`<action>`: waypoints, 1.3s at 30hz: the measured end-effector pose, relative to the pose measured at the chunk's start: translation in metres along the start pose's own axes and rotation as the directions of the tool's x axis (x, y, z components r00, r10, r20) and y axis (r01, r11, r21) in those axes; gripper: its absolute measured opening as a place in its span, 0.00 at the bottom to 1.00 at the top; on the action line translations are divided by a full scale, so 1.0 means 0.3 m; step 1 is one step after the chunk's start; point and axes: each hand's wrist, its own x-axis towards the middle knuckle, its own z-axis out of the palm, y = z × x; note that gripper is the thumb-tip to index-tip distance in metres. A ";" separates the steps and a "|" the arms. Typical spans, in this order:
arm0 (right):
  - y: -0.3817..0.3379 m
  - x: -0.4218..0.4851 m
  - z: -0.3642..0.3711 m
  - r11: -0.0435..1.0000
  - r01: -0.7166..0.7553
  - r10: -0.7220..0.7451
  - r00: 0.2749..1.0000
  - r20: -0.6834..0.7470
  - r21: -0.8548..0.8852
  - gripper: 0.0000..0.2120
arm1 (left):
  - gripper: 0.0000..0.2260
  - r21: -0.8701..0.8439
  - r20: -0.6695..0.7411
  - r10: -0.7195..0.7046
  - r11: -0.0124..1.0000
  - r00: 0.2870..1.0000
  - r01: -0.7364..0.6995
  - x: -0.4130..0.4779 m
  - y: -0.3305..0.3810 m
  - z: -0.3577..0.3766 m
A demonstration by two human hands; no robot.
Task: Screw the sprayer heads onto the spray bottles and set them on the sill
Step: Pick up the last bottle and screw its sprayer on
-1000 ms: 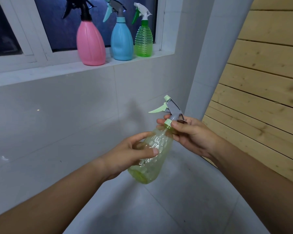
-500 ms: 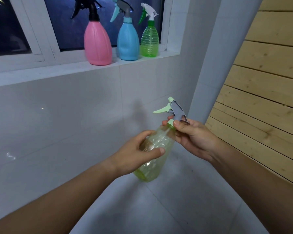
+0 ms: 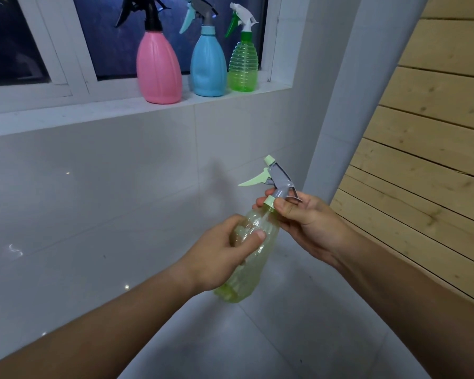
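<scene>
Our left hand [image 3: 225,253] wraps the tilted, translucent yellow-green plastic bottle [image 3: 246,269], bracing it in mid-air below the white sill [image 3: 66,113], while our right hand [image 3: 307,222] pinches the pale-green collar of the grey sprayer head [image 3: 281,181], presumably to tighten it.

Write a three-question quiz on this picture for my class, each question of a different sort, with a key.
1. How many spray bottles stand on the sill?
2. True or false: the right hand pinches the collar of the sprayer head.
3. Which bottle stands nearest the window's right edge? A) pink bottle B) blue bottle C) green ribbed bottle

Key
1. Three.
2. True; the left hand wraps the pale yellow-green bottle.
3. C.
</scene>
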 end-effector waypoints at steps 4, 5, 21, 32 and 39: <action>0.004 0.003 0.003 1.000 0.003 -0.003 1.000 0.008 0.011 0.16 | 0.25 0.187 -0.043 0.034 0.982 0.999 -0.025 0.002 -0.005 -0.008; 0.005 0.007 0.005 1.000 0.002 -0.002 1.000 0.008 0.017 0.18 | 0.24 0.168 -0.030 0.028 0.986 0.999 -0.022 0.006 -0.003 -0.018; -0.053 0.087 0.185 0.894 0.172 -0.134 0.984 0.119 -0.414 0.18 | 0.13 -0.257 -0.219 0.033 0.962 0.975 -0.090 0.082 0.134 -0.246; -0.300 0.418 0.579 0.748 0.452 -0.378 0.892 0.248 -0.486 0.21 | 0.20 0.014 -0.455 0.135 0.989 0.880 -0.145 0.108 0.385 -0.716; -0.285 0.592 0.786 0.770 0.436 -0.373 0.900 0.224 -0.466 0.16 | 0.19 -0.052 -0.598 0.053 0.993 0.800 -0.104 0.156 0.358 -0.927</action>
